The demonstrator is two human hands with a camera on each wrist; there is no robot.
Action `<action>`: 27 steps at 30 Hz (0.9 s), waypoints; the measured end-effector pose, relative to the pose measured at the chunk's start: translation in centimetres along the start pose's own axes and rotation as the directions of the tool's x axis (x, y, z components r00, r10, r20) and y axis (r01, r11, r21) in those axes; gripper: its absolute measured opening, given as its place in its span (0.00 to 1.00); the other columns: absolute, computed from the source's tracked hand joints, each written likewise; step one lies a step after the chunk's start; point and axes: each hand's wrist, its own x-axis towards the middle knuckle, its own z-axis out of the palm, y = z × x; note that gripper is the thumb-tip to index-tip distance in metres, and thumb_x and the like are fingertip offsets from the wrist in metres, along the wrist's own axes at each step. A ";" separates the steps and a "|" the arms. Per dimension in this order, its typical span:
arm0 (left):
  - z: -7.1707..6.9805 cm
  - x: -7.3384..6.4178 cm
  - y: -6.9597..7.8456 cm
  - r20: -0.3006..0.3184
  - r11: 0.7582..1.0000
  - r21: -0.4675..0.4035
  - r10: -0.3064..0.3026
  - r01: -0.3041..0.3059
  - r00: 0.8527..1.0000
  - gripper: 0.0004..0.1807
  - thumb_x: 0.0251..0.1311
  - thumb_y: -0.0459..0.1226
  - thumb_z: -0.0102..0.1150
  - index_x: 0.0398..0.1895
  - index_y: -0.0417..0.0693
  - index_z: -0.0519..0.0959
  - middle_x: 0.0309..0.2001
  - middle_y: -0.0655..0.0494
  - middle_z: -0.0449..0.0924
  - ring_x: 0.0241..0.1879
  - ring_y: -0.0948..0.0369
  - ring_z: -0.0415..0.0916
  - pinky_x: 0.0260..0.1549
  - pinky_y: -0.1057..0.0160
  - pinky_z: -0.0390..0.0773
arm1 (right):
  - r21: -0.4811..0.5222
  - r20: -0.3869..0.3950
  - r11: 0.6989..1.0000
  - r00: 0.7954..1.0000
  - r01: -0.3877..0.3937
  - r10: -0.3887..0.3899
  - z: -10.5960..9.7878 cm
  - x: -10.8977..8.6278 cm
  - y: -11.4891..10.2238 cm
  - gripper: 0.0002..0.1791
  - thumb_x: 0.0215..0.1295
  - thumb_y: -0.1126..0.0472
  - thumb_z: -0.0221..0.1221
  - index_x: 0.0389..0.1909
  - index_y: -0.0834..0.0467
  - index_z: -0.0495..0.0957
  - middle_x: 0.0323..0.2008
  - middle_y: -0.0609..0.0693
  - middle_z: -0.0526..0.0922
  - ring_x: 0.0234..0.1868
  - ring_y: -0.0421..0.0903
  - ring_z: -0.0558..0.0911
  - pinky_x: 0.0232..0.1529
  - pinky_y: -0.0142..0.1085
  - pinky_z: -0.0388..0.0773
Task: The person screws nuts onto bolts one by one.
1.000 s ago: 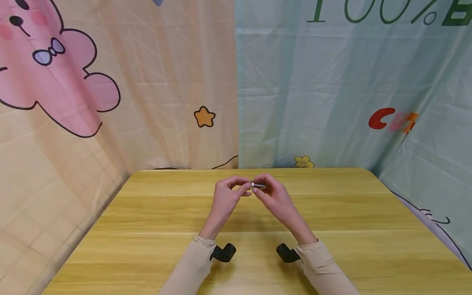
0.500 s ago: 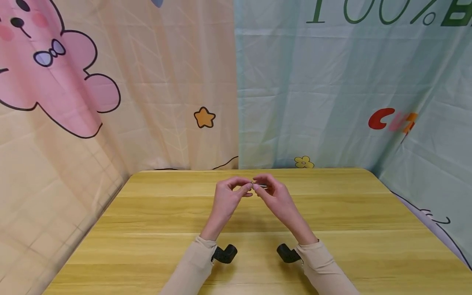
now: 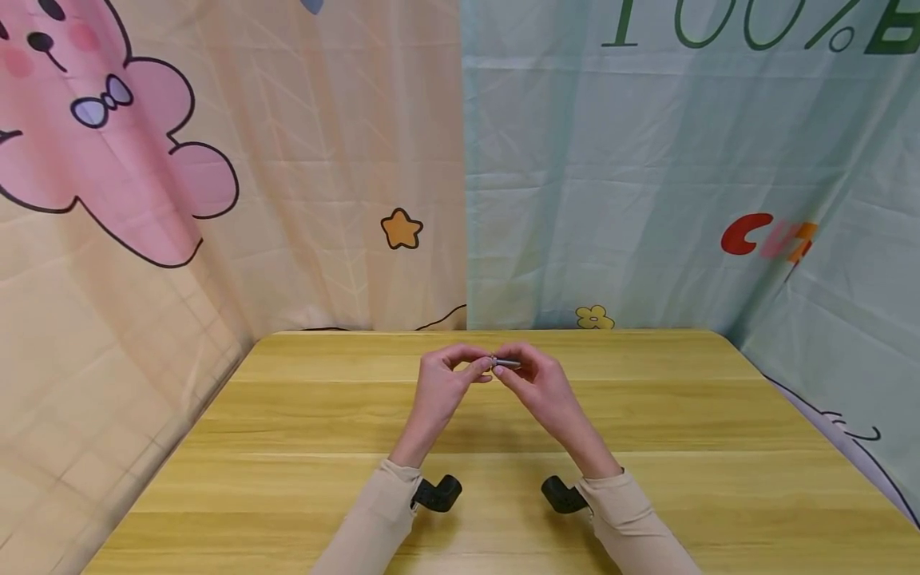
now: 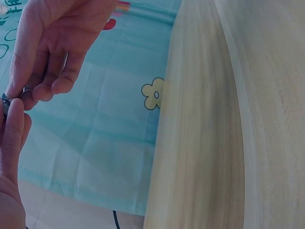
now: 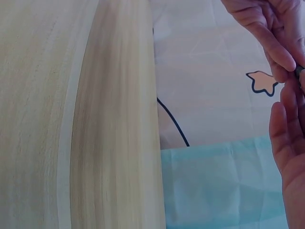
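Observation:
A small silver bolt (image 3: 507,362) is held between the two hands above the table, its shank pointing right. With thumb and fingertips, the left hand (image 3: 446,382) pinches its left end. The right hand (image 3: 537,387) has its thumb and index fingertip round the bolt near that same end, while the shank reaches back under its curved fingers. In the left wrist view only a dark bit of the metal bolt (image 4: 5,106) shows at the fingertips. The right wrist view catches a dark end of the bolt (image 5: 299,70), mostly covered by fingers.
A wood-grain table (image 3: 323,495) extends beneath both forearms. Behind it hangs a printed curtain (image 3: 611,160), pale orange on one side and blue-green on the other. Black wrist mounts (image 3: 440,493) stick out inward from the beige sleeves (image 3: 374,515).
The right thumb and fingers shifted over the bolt, covering its left end half a second ago, then moved back so the shank shows more. The left hand keeps nearly the same place.

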 end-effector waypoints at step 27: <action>0.0 0.1 -0.3 -0.013 0.999 -0.036 -0.012 0.011 1.000 0.08 0.59 0.30 0.66 0.37 0.30 0.84 0.37 0.43 0.84 0.36 0.51 0.84 0.36 0.54 0.86 | -0.074 -0.065 0.995 0.996 0.060 -0.064 0.3 0.6 3.3 0.10 0.66 0.65 0.63 0.47 0.60 0.81 0.44 0.53 0.83 0.47 0.50 0.84 0.51 0.47 0.81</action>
